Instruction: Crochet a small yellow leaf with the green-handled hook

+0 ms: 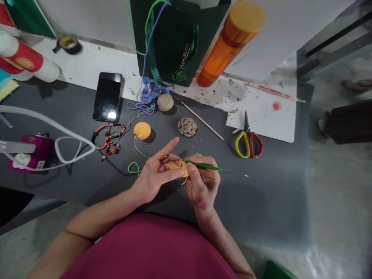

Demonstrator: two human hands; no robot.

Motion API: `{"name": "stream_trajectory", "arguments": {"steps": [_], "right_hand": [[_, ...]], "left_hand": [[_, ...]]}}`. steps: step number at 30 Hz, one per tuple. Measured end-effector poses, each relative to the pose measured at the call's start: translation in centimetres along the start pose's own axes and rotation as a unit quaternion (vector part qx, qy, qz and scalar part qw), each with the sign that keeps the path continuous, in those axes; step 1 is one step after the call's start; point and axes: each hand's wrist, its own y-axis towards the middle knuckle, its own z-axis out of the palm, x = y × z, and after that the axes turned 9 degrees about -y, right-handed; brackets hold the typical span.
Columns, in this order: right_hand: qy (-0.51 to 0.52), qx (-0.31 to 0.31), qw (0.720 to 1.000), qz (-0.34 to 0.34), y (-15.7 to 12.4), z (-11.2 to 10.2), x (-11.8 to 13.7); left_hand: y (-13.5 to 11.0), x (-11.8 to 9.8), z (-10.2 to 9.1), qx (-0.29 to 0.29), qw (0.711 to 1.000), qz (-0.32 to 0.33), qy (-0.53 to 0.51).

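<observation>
My left hand [154, 174] pinches a small yellow crocheted piece [179, 169] between thumb and fingers, with its forefinger raised. My right hand [202, 183] grips a green-handled crochet hook [203, 166], whose steel shaft points right and whose tip end meets the yellow piece. A yellow yarn ball [142, 130] rests on the dark grey table [255, 201], up and left of my hands. Its thin strand [139, 150] curves down towards my left hand. The hook's tip is hidden among my fingers.
Scissors with yellow and red handles [248, 144] lie to the right. Ahead are a tan yarn ball [165, 102], a coiled tan crocheted flower [187, 127], a wooden stick [202, 120], a black phone [107, 97], beaded strands [109, 140] and a green paper bag [174, 38].
</observation>
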Motion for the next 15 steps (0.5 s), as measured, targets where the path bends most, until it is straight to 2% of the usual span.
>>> {"name": "stream_trajectory", "arguments": {"steps": [8, 15], "right_hand": [[-0.016, 0.011, 0.998, -0.055, -0.14, 0.10, -0.07], [-0.021, 0.003, 0.999, -0.040, 0.08, 0.03, -0.27]], "left_hand": [[-0.01, 0.10, -0.02, 0.006, 1.000, 0.004, -0.001], [0.03, -0.10, 0.32, -0.008, 0.999, 0.039, -0.020]]}}
